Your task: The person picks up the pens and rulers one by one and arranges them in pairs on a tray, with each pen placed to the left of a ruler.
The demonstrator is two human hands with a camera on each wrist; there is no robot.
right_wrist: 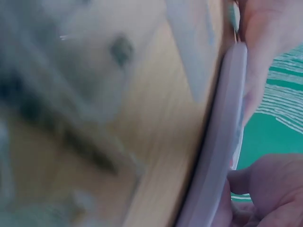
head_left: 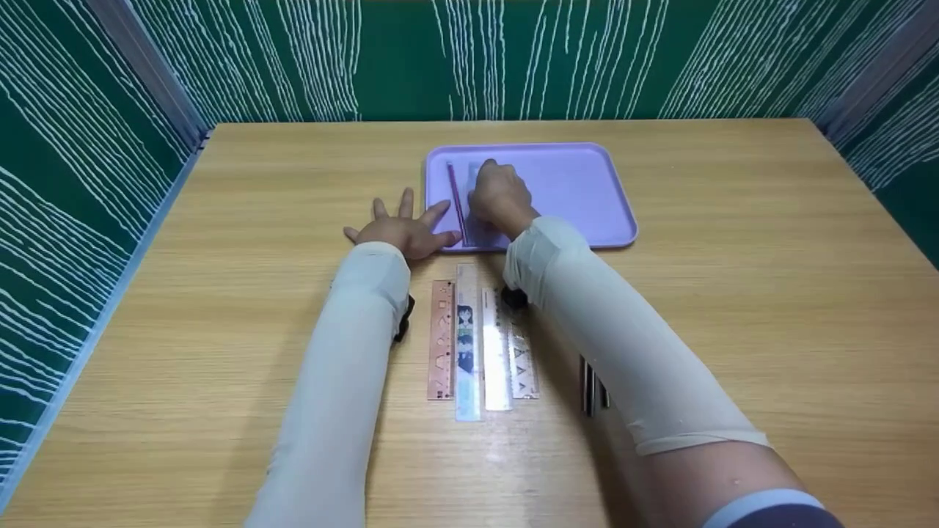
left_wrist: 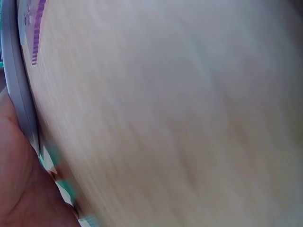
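Observation:
A lilac tray [head_left: 557,183] lies on the wooden table [head_left: 733,293]. Inside it, along its left side, are a purple ruler [head_left: 455,194] and a pale clear ruler [head_left: 473,172]. My right hand [head_left: 499,196] is over the clear ruler with its back up and its fingers curled down onto it; the fingertips are hidden. My left hand [head_left: 403,231] lies flat on the table with its fingers spread, touching the tray's near left corner. The tray rim [left_wrist: 14,71] and a purple ruler [left_wrist: 38,28] show in the blurred left wrist view. The rim [right_wrist: 222,123] crosses the right wrist view.
Several rulers lie side by side between my forearms: a copper one [head_left: 441,341], a clear one with a cartoon figure [head_left: 467,341], a plain clear one [head_left: 495,356] and a patterned clear one [head_left: 522,363]. Dark strips [head_left: 590,385] show under my right forearm. Green walls enclose the table.

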